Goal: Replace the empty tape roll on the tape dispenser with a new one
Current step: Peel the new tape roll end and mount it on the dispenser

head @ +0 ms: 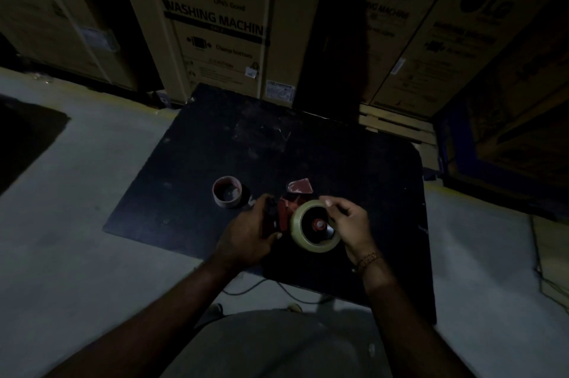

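Observation:
A red and black tape dispenser (281, 214) lies on its side on the black table (354, 162). A full roll of clear tape (300, 233) sits on its red hub. My left hand (246, 239) grips the dispenser's handle end. My right hand (348, 223) wraps the roll's right side, thumb and forefinger pinching at its top edge. The dispenser's red front flap (300, 186) sticks out beyond the roll. The empty cardboard core (227, 192) stands on the table to the left, apart from both hands.
Tall LG washing machine cartons (221, 23) stand close behind the table. A wooden pallet (397, 125) lies at the back right. A cable (277, 288) runs on the pale floor under the table's near edge.

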A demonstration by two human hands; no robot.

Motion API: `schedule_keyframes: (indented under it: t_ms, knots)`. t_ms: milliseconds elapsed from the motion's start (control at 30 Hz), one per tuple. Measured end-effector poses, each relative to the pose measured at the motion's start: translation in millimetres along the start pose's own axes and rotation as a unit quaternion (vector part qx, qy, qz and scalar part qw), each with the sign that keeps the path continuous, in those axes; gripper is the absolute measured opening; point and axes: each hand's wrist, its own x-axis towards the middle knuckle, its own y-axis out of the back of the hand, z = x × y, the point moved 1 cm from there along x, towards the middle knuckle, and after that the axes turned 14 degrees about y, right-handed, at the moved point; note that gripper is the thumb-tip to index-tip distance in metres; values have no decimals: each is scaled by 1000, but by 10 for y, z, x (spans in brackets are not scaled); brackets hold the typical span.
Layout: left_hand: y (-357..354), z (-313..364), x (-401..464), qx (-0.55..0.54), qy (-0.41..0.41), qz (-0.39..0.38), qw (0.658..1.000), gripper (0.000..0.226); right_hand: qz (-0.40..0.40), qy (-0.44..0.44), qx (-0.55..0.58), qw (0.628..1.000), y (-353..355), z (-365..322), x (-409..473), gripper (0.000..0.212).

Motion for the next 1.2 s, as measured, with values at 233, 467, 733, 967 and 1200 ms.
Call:
schedule_keyframes:
  t_ms: [233, 467, 733, 967, 1200]
  knots:
    - [-43, -31, 13, 7, 16, -2, 1000, 95, 28, -7, -19, 999, 8, -33, 1, 11]
    - [-13, 52, -38, -6, 31, -8, 999, 85, 48, 144, -264, 953, -180, -345, -129, 13]
    - [-74, 68, -75, 35, 54, 4, 998, 93, 33, 144, -431, 890, -560, -563, -300, 19]
    - [-96, 80, -128, 29, 65, 11, 997, 86, 9, 122, -525, 842, -745, -625, -262, 41]
    - [-72, 105, -154, 55, 62, 31, 996, 87, 7, 113, -532, 839, -907, -658, -309, 26]
